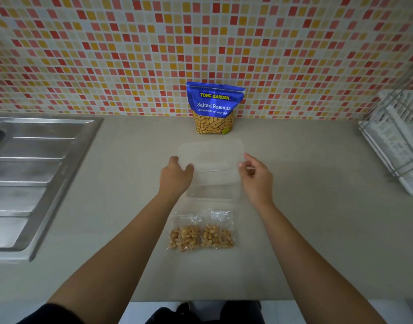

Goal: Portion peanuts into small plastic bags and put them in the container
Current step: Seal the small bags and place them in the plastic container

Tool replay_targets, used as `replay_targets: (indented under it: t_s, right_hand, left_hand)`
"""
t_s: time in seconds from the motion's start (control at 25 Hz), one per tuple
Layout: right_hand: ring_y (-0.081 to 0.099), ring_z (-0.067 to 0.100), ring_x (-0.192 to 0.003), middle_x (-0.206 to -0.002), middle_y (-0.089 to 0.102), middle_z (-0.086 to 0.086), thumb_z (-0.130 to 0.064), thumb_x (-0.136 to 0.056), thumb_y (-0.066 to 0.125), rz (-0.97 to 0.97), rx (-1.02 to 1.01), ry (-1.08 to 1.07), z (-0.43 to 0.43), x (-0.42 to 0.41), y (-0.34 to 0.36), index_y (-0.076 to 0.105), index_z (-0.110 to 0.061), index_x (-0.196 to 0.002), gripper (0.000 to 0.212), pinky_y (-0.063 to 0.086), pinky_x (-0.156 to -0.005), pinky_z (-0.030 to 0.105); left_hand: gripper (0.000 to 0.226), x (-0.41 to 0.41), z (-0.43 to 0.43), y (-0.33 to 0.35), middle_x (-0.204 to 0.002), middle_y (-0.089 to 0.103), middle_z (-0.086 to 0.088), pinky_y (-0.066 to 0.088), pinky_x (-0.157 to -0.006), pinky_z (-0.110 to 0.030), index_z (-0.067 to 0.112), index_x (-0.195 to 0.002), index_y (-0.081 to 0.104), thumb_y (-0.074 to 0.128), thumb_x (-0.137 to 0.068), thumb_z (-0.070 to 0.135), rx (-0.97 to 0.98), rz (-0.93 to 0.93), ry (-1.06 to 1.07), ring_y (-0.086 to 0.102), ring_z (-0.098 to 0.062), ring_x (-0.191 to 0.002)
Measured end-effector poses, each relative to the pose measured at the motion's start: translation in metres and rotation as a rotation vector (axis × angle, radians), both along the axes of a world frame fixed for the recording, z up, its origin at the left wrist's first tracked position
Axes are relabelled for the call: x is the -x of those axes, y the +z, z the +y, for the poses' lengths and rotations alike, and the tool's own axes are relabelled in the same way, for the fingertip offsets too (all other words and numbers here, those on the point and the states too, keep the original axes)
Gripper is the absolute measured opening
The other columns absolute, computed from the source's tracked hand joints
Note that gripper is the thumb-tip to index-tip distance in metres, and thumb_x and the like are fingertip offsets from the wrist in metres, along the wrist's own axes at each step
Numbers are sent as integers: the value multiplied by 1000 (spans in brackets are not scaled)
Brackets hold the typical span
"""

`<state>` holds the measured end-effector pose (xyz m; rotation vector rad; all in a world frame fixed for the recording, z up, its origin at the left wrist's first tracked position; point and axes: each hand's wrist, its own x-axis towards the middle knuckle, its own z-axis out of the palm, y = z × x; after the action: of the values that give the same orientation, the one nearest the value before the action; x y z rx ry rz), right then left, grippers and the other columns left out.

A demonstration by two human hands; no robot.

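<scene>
A clear plastic container [213, 185] sits mid-counter with its clear lid [211, 155] tilted up over its far side. My left hand [176, 175] grips the lid's left edge, and my right hand [255, 174] pinches its right edge. Two small clear bags of peanuts [202, 235] lie side by side on the counter just in front of the container. A blue Salted Peanuts pouch [213, 108] stands upright against the tiled wall behind it.
A steel sink with a ribbed drainboard [32, 174] fills the left side. A white dish rack [397, 141] stands at the right edge. The beige counter [317, 230] ends at a front edge near my body.
</scene>
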<state>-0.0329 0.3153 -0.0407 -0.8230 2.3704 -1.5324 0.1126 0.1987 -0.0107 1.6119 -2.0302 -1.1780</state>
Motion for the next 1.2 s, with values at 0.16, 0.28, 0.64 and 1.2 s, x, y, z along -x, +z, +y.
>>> replay_targets:
  t_s: [0.16, 0.28, 0.64, 1.2]
  right_hand:
    - [57, 7, -71, -90, 64, -2, -15, -85, 64, -201, 101, -73, 13, 22, 12, 60, -13, -115, 30, 46, -69, 12]
    - [59, 13, -69, -92, 63, -2, -1, -81, 63, -479, 187, -31, 36, 46, 15, 40, -26, -129, 59, 50, -69, 27]
    - [60, 0, -54, -76, 54, 4, 4, -87, 57, -699, 111, -27, 108, 83, -25, 53, -14, -114, 33, 54, -61, 14]
    - [64, 36, -96, -104, 67, 25, -11, -81, 62, -43, -508, -208, 97, 62, -74, 66, 0, -109, 31, 47, -85, 37]
  left_hand:
    - [54, 21, 5, 25, -128, 55, -15, 44, -92, -35, 10, -139, 34, 52, -88, 15, 119, 49, -29, 53, -30, -116]
    - [54, 46, 6, 34, -120, 61, -11, 45, -89, -30, 13, -135, 43, 49, -82, 0, 173, 137, -166, 55, -27, -112]
    - [37, 132, 17, 16, -122, 63, -12, 40, -94, -24, 6, -124, 58, 58, -90, 20, 200, 107, -459, 59, -25, -112]
    - [23, 29, -17, -60, -106, 62, -25, 47, -83, -42, -3, -104, 56, 47, -88, 13, 351, -498, -181, 58, -41, -101]
